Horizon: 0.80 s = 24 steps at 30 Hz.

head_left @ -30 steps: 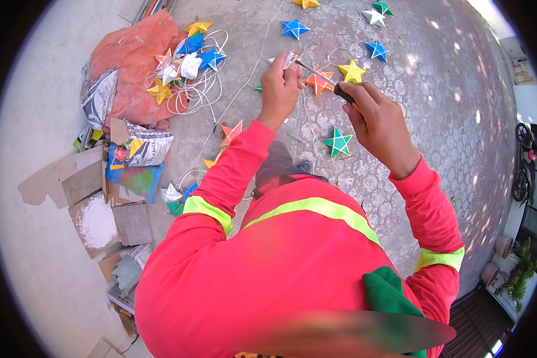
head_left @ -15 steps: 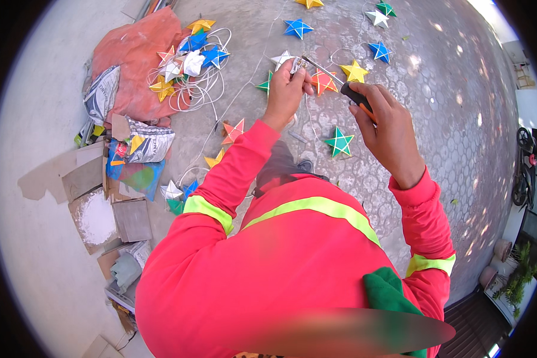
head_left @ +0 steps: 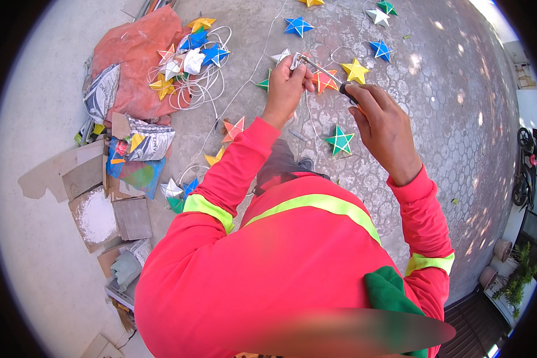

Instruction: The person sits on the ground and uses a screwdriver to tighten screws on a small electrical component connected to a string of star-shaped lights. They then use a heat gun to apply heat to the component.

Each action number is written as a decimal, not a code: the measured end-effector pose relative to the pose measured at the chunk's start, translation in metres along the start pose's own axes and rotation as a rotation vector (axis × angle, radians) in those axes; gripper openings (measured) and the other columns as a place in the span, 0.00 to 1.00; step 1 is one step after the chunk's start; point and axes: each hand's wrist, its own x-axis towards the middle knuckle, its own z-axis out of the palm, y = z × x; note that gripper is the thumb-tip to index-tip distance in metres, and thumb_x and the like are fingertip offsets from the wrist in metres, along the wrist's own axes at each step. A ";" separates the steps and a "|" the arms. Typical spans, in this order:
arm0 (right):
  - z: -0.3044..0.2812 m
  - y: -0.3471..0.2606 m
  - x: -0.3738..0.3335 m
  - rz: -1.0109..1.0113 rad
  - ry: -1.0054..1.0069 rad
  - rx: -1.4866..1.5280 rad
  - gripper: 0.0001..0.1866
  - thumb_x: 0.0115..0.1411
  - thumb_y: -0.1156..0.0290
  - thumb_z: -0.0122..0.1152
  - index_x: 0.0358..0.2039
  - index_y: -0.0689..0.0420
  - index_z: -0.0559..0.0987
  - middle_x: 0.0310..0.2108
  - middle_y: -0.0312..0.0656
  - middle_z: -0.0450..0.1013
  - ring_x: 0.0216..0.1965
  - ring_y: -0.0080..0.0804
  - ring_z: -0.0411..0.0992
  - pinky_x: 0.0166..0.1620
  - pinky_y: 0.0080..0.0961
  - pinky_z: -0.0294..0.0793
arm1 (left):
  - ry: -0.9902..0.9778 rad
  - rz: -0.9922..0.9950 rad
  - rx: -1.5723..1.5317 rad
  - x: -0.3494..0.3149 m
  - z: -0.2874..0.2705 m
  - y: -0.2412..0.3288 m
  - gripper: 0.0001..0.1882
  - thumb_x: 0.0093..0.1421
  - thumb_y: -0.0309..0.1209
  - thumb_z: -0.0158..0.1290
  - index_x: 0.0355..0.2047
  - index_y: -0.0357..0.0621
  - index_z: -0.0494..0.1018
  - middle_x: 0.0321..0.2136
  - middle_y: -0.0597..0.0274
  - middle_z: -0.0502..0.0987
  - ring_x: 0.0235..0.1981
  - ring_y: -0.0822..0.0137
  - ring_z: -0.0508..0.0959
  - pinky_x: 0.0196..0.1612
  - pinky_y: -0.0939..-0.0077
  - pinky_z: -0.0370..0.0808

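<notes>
Left hand (head_left: 287, 89) pinches a small metal fitting (head_left: 297, 59); right hand (head_left: 383, 128) grips a screwdriver (head_left: 328, 76), shaft pointing far-left into that fitting.

Hands (head_left: 340, 107) slightly nearer the orange star (head_left: 325, 79).

The sleeves (head_left: 232, 173) are bright red with yellow-green reflective bands. A yellow star (head_left: 355, 71) lies at one o'clock, a green star (head_left: 339, 141) with white edges nearer centre, blue stars (head_left: 297, 25) at twelve, an orange-red cloth (head_left: 134, 53) at ten.
</notes>
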 end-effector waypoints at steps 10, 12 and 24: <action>-0.004 -0.001 0.001 -0.068 -0.007 -0.067 0.16 0.60 0.74 0.68 0.49 0.53 0.81 0.44 0.40 0.77 0.43 0.41 0.77 0.40 0.36 0.79 | 0.028 0.010 0.031 0.003 0.002 -0.001 0.12 0.70 0.23 0.45 0.50 0.33 0.72 0.27 0.64 0.76 0.21 0.77 0.75 0.26 0.80 0.73; -0.003 0.000 0.003 -0.075 0.045 -0.028 0.15 0.60 0.74 0.67 0.49 0.54 0.81 0.43 0.41 0.77 0.42 0.42 0.77 0.41 0.36 0.79 | 0.035 0.018 0.031 0.003 0.002 -0.002 0.12 0.69 0.22 0.45 0.50 0.33 0.71 0.27 0.64 0.76 0.21 0.76 0.75 0.26 0.80 0.74; -0.001 0.001 0.008 -0.060 0.069 0.029 0.14 0.61 0.75 0.67 0.48 0.55 0.82 0.42 0.44 0.78 0.40 0.43 0.78 0.42 0.36 0.79 | 0.029 0.090 0.152 0.005 -0.001 -0.004 0.10 0.69 0.24 0.47 0.48 0.35 0.72 0.30 0.63 0.77 0.24 0.75 0.76 0.31 0.78 0.76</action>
